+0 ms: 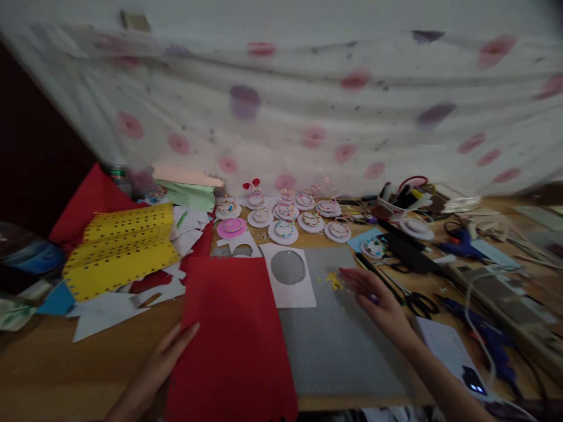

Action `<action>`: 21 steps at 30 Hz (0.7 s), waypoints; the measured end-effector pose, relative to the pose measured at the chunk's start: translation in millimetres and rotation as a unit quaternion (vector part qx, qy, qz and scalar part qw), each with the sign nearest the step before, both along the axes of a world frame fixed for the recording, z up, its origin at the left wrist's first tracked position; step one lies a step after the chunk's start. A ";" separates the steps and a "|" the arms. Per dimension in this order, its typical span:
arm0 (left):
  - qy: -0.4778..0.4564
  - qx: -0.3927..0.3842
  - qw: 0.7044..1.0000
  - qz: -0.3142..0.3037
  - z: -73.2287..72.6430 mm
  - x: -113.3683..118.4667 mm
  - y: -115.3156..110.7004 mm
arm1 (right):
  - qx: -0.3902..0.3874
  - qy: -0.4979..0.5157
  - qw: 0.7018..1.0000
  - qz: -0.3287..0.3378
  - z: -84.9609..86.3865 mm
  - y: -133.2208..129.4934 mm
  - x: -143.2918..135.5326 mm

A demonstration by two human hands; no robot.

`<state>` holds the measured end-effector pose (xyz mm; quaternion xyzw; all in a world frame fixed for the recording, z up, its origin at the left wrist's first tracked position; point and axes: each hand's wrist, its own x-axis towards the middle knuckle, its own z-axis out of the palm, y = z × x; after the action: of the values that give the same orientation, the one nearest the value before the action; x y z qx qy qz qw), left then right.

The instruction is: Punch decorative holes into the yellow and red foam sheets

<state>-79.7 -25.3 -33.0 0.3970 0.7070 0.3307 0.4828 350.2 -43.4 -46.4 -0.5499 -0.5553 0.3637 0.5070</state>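
My left hand [169, 356] grips the left edge of a red craft sheet [235, 340], with the thumb on top of it. The sheet lies over the left part of a grey cutting mat [352, 351]. My right hand [373, 296] is over the mat's right side, fingers stretched out beside a small pile of yellow scraps [335, 281]. A small purple spot shows by its palm; I cannot make out what it is. Between the hands lies a white sheet [310, 293] with a round hole cut in it.
Several small decorated cake-like discs [284, 231] stand at the back. Left are a yellow dotted sheet [127, 249] and white paper offcuts [109, 310]. To the right lie scissors [420, 303], a blue glue gun [488, 340], a power bank [448, 351] and a power strip [505, 305].
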 end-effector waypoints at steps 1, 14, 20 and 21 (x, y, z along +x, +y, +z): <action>-0.002 0.002 0.999 -0.034 4.6 1.6 -0.6 | -0.010 0.012 1.000 -0.015 4.4 -4.1 -3.8; -0.044 0.041 0.989 -0.132 49.8 -6.3 -32.9 | -0.164 0.078 0.981 0.064 45.4 -17.1 -100.3; -0.073 0.031 0.983 -0.166 58.2 6.2 -6.3 | -0.138 0.114 0.982 0.054 44.1 -30.4 -132.2; -0.056 0.045 0.986 -0.154 58.7 8.1 3.2 | -0.154 0.162 0.973 0.061 43.3 -32.4 -133.7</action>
<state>-71.6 -22.1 25.7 0.5028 0.5939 0.3056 0.5487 216.6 -75.8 -3.1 -0.5203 -0.4355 0.5593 0.4763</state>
